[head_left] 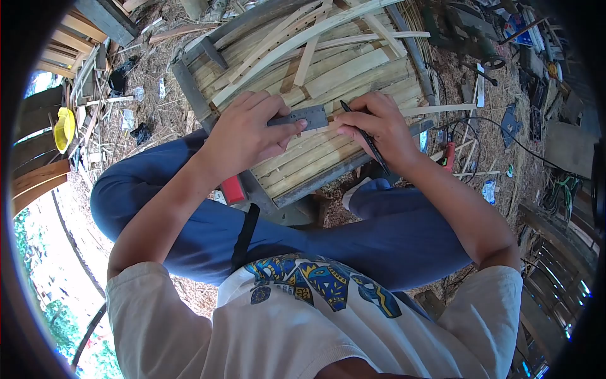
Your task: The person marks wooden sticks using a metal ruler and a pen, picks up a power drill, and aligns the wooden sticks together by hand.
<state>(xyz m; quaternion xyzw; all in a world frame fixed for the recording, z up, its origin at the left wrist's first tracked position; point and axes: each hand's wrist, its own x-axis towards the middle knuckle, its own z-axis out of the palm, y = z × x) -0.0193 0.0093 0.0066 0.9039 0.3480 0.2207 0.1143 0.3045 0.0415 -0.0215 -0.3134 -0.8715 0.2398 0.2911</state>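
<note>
My left hand (247,131) is closed around a short grey metal ruler (310,118) with markings along it, held above a slatted wooden work surface (303,165). Between the fingers of my right hand (386,129) is a black pen (374,146), slanting with its upper end by the ruler. A pale wooden strip (329,127) shows just under the ruler's edge and reaches the right fingertips; its ends are hidden by the hands. Both hands are close together over the middle of the work surface.
Curved and straight wooden strips (297,47) lie across the far part of the surface. A red object (233,189) sits at its near left edge. Shavings and scraps cover the ground, with a red-handled tool (449,155) and a black cable (517,140) at right. A yellow item (64,129) is at left.
</note>
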